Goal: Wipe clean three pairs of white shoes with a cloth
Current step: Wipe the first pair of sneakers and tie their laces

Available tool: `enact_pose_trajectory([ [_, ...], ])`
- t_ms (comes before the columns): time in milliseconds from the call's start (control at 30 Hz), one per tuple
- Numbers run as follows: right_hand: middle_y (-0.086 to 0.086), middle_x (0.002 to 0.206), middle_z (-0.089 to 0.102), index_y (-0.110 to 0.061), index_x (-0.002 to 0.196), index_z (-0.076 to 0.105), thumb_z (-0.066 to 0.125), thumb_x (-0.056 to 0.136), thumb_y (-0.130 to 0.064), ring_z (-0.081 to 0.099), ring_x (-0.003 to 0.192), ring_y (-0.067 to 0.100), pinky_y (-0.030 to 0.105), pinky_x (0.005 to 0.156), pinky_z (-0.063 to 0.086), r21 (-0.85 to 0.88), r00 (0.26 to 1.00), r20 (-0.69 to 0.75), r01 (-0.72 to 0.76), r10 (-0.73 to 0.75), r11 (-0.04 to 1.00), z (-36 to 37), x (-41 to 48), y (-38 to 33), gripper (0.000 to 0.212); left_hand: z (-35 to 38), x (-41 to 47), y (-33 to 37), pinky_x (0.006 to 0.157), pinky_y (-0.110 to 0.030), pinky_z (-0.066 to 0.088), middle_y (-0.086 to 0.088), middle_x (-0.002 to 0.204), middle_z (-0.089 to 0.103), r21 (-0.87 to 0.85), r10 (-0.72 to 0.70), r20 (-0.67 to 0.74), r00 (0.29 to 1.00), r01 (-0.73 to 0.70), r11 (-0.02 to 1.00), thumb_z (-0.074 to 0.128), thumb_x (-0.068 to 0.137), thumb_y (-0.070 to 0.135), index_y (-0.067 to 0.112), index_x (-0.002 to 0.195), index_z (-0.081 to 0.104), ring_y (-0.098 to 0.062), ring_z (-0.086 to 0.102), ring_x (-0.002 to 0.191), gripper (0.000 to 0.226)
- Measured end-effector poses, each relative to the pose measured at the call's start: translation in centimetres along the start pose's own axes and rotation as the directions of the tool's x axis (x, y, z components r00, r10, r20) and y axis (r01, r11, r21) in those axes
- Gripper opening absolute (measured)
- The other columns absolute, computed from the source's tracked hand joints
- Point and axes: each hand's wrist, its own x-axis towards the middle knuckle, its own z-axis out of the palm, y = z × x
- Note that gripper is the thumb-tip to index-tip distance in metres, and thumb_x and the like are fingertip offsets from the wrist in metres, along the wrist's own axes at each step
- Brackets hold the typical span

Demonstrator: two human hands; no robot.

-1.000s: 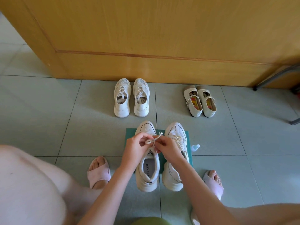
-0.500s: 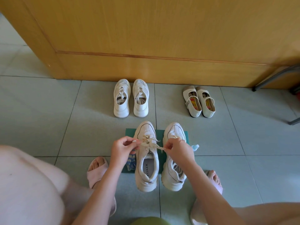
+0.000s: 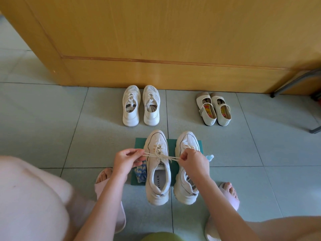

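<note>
Two chunky white sneakers stand on a green mat (image 3: 172, 143) in front of me: the left sneaker (image 3: 159, 173) and the right sneaker (image 3: 186, 185). My left hand (image 3: 127, 160) pinches one loop of the left sneaker's lace (image 3: 161, 156). My right hand (image 3: 192, 160) pinches the other loop, and the lace is pulled taut between them. A blue-and-white patterned cloth (image 3: 140, 172) lies on the mat beside the left sneaker. A second white sneaker pair (image 3: 141, 106) and a pair of cream strap shoes (image 3: 214, 108) stand farther back.
A wooden door (image 3: 156, 40) rises right behind the shoes. A small clear bottle (image 3: 209, 157) lies at the mat's right edge. Grey metal legs (image 3: 295, 82) stand at far right. My feet in pink slippers (image 3: 104, 181) flank the mat on the tiled floor.
My hands were together over the left sneaker's tongue; they have moved apart sideways, drawing the lace loops tight into a bow.
</note>
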Motion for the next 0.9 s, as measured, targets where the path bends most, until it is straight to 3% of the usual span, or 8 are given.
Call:
enact_pose_trajectory([
  [167,-0.001,0.088,0.064,-0.018,0.092,0.066,0.054,0.091,-0.019,0.057,0.08,0.015,0.023,0.062,0.042,-0.078,1.0,-0.027,0.004,-0.006,0.997,-0.3,0.0,0.0,0.012,-0.5,0.1,0.3,0.052,-0.017,0.055,-0.005,0.063,0.071,0.032,0.03,-0.049,0.998,-0.028,0.999,0.068,0.08,0.002,0.0,0.086,0.067,-0.009,0.067,0.053,0.006],
  [333,-0.001,0.084,0.059,-0.018,0.092,0.067,0.052,0.09,-0.018,0.05,0.073,0.014,0.023,0.06,0.038,-0.084,0.999,-0.038,-0.015,0.011,0.996,-0.7,-0.2,-0.1,0.015,-0.9,0.3,0.0,0.052,-0.017,0.055,-0.004,0.063,0.071,0.047,0.016,-0.07,0.997,-0.013,0.999,0.069,0.079,0.004,0.001,0.086,0.068,-0.01,0.068,0.055,0.008],
  [433,-0.006,0.078,0.063,-0.02,0.083,0.064,0.058,0.087,-0.023,0.054,0.063,0.012,0.021,0.049,0.039,0.151,0.997,-0.037,-0.067,0.074,0.986,-1.3,0.0,-0.1,0.007,-0.5,0.1,0.3,0.052,-0.017,0.055,-0.003,0.062,0.071,0.071,0.049,-0.044,0.998,-0.046,0.996,0.069,0.08,0.004,0.002,0.085,0.068,-0.01,0.068,0.055,0.006],
  [533,-0.009,0.077,0.064,-0.018,0.083,0.065,0.067,0.084,-0.025,0.054,0.057,0.009,0.022,0.051,0.043,0.389,0.995,0.006,-0.098,0.104,0.916,-1.8,0.5,0.0,0.007,-0.1,0.0,0.7,0.054,-0.018,0.056,-0.004,0.066,0.072,0.064,0.064,-0.004,0.998,-0.064,0.996,0.068,0.081,0.003,0.003,0.085,0.067,-0.012,0.069,0.057,0.005],
  [733,-0.007,0.073,0.065,-0.021,0.079,0.066,0.066,0.085,-0.026,0.052,0.057,0.006,0.018,0.047,0.032,0.142,0.993,0.021,-0.121,0.119,0.982,-1.9,0.3,0.4,0.007,-0.4,0.1,0.3,0.05,-0.018,0.055,0.0,0.057,0.07,0.143,0.083,-0.057,0.995,-0.074,0.987,0.069,0.081,0.004,0.004,0.081,0.068,-0.009,0.066,0.051,0.001],
  [900,-0.009,0.076,0.064,-0.021,0.083,0.068,0.066,0.086,-0.026,0.048,0.057,0.0,0.016,0.046,0.027,0.102,0.991,0.017,-0.132,0.131,0.986,-1.8,0.1,0.5,0.006,-0.7,0.7,-0.6,0.054,-0.018,0.056,-0.001,0.06,0.07,0.206,0.091,-0.124,0.988,-0.064,0.976,0.07,0.08,0.008,0.005,0.081,0.069,-0.01,0.066,0.053,0.003],
])
